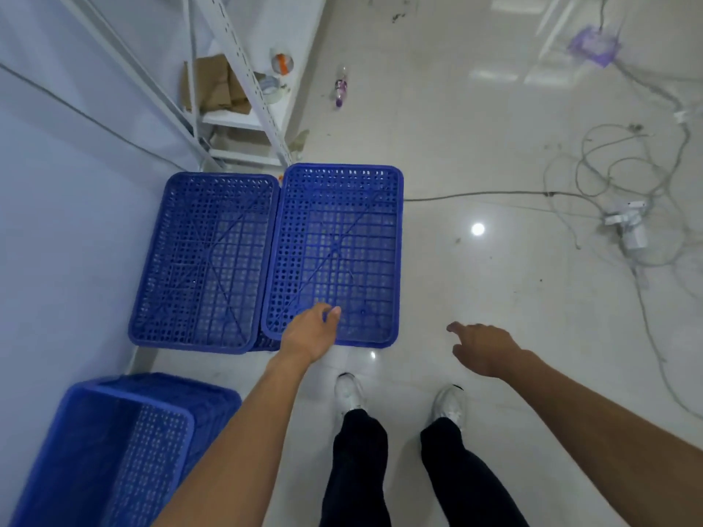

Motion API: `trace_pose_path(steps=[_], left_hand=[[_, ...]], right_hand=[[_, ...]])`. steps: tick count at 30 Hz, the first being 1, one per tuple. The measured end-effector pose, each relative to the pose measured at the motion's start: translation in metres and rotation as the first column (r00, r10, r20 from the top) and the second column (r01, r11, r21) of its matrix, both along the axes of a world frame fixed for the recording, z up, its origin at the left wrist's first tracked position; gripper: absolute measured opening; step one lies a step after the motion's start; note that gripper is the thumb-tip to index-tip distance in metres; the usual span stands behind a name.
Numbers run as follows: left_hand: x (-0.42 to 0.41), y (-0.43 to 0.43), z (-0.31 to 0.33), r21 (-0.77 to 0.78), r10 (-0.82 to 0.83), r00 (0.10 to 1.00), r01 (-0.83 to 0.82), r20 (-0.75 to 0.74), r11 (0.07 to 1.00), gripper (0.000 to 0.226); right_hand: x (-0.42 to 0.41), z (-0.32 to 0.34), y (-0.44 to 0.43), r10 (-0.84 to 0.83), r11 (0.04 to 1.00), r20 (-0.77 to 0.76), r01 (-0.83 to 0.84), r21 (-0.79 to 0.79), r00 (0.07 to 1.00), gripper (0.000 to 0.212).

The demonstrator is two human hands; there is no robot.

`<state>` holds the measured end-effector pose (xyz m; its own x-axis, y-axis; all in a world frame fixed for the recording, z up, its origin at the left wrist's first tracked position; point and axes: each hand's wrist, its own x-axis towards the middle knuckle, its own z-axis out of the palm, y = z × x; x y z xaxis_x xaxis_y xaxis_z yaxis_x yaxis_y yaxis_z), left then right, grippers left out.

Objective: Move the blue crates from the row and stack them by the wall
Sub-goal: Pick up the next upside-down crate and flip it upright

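Wall (57,222) side: we count three blue crates, left crate (205,260) and right crate (334,252) side by side against it, third crate (114,450) nearer us. Two hands: left hand (310,332) curled at right crate's near rim, grip unclear; right hand (483,348) loose, empty. Stacking step, we judge; next needs both hands on a rim.

No text, brand or number can be read; the label on the bottle (341,88) is too blurred

Cut by bottom-left edge: near crate (114,450); blurred beyond telling: purple object (593,45).
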<state>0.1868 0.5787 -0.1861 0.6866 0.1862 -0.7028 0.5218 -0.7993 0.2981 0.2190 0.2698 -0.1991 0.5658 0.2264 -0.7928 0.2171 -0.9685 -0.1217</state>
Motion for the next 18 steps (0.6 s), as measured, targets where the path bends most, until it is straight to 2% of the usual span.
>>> trace_pose_path(steps=[4,8,12,15,18], left_hand=[[0.023,0.033,-0.081,0.047,-0.029,0.997,0.033,-0.073,0.998,0.056],[0.043,0.058,-0.156,0.099,0.045,0.995,-0.036,-0.093,0.994,0.056],[0.058,0.079,-0.224,0.178,-0.009,0.996,0.025,-0.087,0.984,0.058],[0.063,0.1,-0.262,0.276,-0.058,0.994,0.081,-0.088,0.958,0.062],[0.065,0.116,-0.291,0.331,-0.05,0.995,0.074,-0.082,0.941,0.075]], right_hand=[[0.022,-0.07,0.041,-0.067,0.998,-0.023,0.067,0.015,0.998,0.051],[0.041,-0.143,0.08,-0.104,0.994,-0.045,0.105,0.011,0.994,0.05],[0.058,-0.214,0.102,-0.163,0.987,-0.062,0.162,-0.007,0.985,0.049],[0.064,-0.256,0.11,-0.283,0.959,-0.065,0.284,-0.001,0.957,0.047],[0.064,-0.294,0.114,-0.406,0.913,-0.026,0.407,0.039,0.914,0.041]])
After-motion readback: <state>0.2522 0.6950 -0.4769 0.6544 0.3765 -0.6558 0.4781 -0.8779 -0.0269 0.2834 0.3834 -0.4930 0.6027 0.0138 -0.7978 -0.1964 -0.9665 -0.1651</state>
